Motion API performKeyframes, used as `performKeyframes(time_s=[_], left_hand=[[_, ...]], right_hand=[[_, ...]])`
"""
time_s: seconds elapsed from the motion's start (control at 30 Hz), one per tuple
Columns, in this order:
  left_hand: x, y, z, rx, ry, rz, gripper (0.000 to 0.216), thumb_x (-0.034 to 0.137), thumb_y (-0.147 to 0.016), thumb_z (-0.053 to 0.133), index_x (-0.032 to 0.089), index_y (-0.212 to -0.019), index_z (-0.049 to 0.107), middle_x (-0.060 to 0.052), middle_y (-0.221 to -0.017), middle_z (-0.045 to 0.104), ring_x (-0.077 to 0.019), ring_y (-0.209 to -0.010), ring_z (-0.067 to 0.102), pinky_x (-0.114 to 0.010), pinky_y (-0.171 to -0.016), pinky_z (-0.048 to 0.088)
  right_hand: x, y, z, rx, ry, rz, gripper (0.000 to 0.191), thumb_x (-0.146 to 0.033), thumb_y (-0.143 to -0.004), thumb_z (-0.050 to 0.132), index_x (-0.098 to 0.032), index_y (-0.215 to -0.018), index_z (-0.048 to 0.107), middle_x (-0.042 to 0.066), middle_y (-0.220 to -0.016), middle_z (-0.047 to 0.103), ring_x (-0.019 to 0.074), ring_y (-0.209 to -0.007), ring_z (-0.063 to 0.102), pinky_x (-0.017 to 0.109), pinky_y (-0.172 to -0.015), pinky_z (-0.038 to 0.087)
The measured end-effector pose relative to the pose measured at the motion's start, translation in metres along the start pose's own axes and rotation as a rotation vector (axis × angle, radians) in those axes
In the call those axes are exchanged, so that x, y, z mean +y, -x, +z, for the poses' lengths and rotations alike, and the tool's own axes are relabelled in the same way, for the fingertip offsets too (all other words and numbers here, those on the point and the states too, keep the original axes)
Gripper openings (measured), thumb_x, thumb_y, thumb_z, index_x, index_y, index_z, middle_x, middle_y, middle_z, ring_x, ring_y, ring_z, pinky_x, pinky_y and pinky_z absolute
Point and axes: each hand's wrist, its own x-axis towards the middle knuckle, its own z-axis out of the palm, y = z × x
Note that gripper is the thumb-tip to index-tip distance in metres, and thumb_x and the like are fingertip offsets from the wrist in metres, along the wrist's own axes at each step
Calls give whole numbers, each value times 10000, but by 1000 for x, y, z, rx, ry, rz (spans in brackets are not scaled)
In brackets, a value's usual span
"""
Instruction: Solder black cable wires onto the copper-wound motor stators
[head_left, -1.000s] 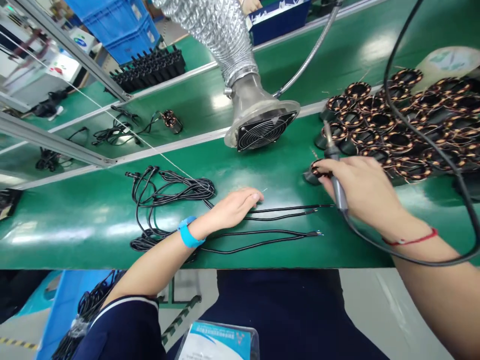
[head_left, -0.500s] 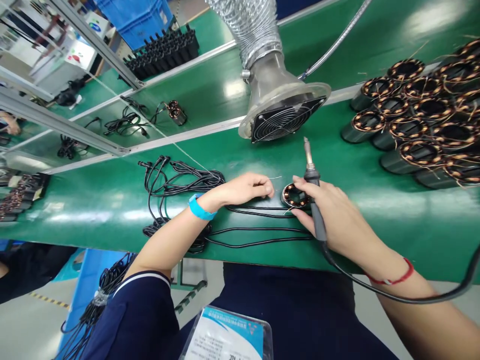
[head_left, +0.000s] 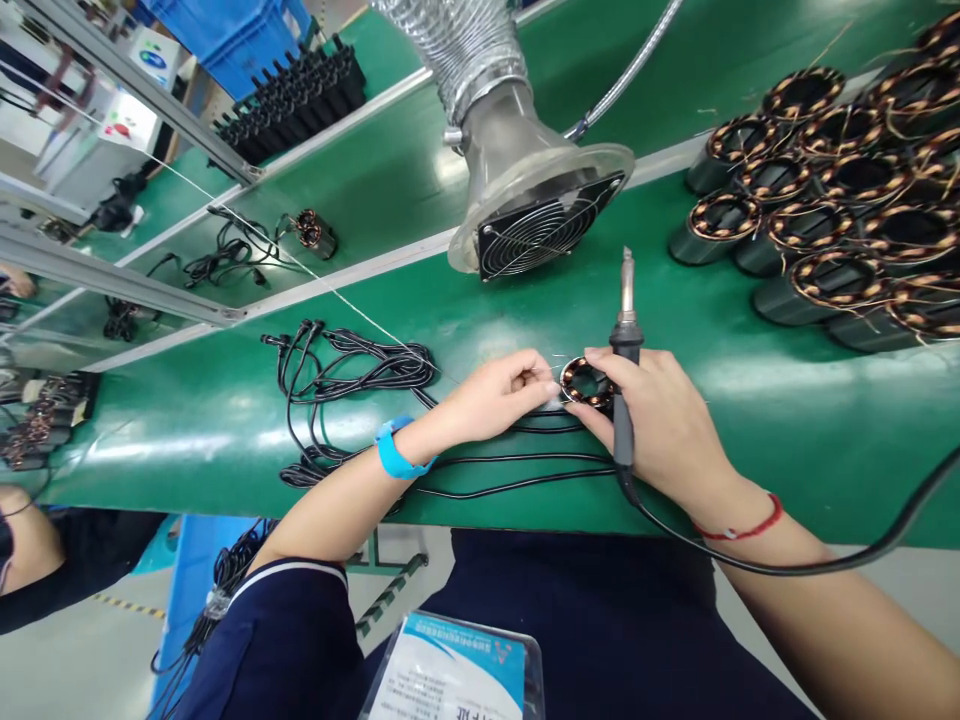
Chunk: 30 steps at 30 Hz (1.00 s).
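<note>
A copper-wound motor stator (head_left: pixel 586 381) lies on the green bench mat (head_left: pixel 225 440) in front of me. My right hand (head_left: pixel 664 425) holds a soldering iron (head_left: pixel 624 330) with its tip pointing away from me, and its fingertips rest on the stator's right side. My left hand (head_left: pixel 499 392), with a blue wrist strap (head_left: pixel 394 452), pinches a thin solder wire at the stator's left edge. Black cable leads (head_left: pixel 517 470) run under both hands.
A fume extractor fan (head_left: pixel 544 215) on a ribbed hose hangs just beyond the stator. Several more stators (head_left: pixel 832 200) crowd the right. A bundle of black cables (head_left: pixel 345 375) lies to the left. A metal frame (head_left: pixel 135 290) crosses the far left. Another person's arm (head_left: pixel 30 540) shows at the lower left.
My right hand brought one stator from the pile at the right to the middle of the bench. My left hand left the cable leads and closed on the wire beside the stator.
</note>
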Motion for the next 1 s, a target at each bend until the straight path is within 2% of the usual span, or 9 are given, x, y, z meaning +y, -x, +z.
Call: performKeyframes(time_s=[0.13, 0.23, 0.37, 0.47, 0.6, 0.73, 0.8, 0.9, 1.0], left_hand=[[-1, -5, 0, 14, 11, 39, 156, 217, -889, 553, 136, -784, 634, -13, -796, 625, -111, -771, 538, -251, -775, 425], [-3, -12, 2, -77, 204, -66, 192, 261, -893, 567, 130, -777, 647, -11, -745, 622, -94, -696, 532, -234, -720, 428], [-8, -12, 5, -52, 257, -126, 231, 347, -880, 622, 132, -795, 635, 12, -711, 574, -73, -647, 491, -214, -663, 403], [-11, -9, 6, -108, 197, -59, 220, 339, -835, 686, 125, -807, 642, -4, -771, 612, -86, -706, 524, -235, -719, 434], [-12, -10, 3, -156, 73, 87, 180, 287, -866, 649, 131, -802, 711, -26, -806, 637, -115, -788, 569, -274, -813, 455], [-10, -13, 2, -244, 83, 80, 242, 330, -910, 591, 130, -851, 715, -44, -843, 674, -119, -766, 577, -274, -777, 469], [-11, -12, 6, -187, -46, 51, 235, 336, -915, 587, 128, -899, 694, -50, -884, 671, -130, -786, 579, -284, -787, 476], [-10, -9, 16, -79, -474, 26, 190, 278, -876, 646, 145, -1011, 655, -67, -1013, 629, -176, -887, 585, -330, -848, 477], [-7, -5, 25, -101, -723, 9, 101, 192, -870, 612, 164, -968, 619, -71, -1061, 597, -196, -925, 578, -340, -841, 468]], right_hand=[[0, -1, 1, -5, 15, -16, 385, -413, -932, 549, -179, -1237, 536, 119, -1050, 668, 269, -908, 583, 409, -798, 496], [1, -1, 0, -3, 41, -14, 391, -426, -931, 550, -187, -1240, 535, 111, -1028, 665, 270, -901, 593, 405, -784, 493], [2, 0, -2, 34, 82, 35, 414, -432, -927, 550, -185, -1258, 520, 109, -980, 659, 285, -890, 588, 410, -767, 486], [4, 0, -2, 60, 107, 36, 422, -417, -933, 540, -164, -1270, 511, 116, -962, 657, 285, -877, 572, 407, -763, 485], [4, 0, -2, 62, 100, 27, 421, -418, -935, 539, -164, -1270, 518, 116, -952, 654, 275, -864, 571, 398, -755, 479], [6, -1, -1, 45, 48, 11, 386, -383, -930, 546, -190, -1263, 539, 114, -995, 670, 277, -903, 611, 392, -738, 487], [11, -2, -2, 51, 14, 19, 409, -342, -918, 563, -204, -1301, 522, 115, -1083, 679, 282, -970, 634, 405, -779, 503], [19, -2, -8, 72, -49, 34, 505, -298, -895, 583, -228, -1380, 461, 109, -1225, 662, 293, -1073, 641, 454, -878, 516], [23, -1, -20, 110, -84, 34, 536, -282, -879, 601, -225, -1393, 460, 117, -1287, 643, 300, -1140, 630, 480, -943, 511]])
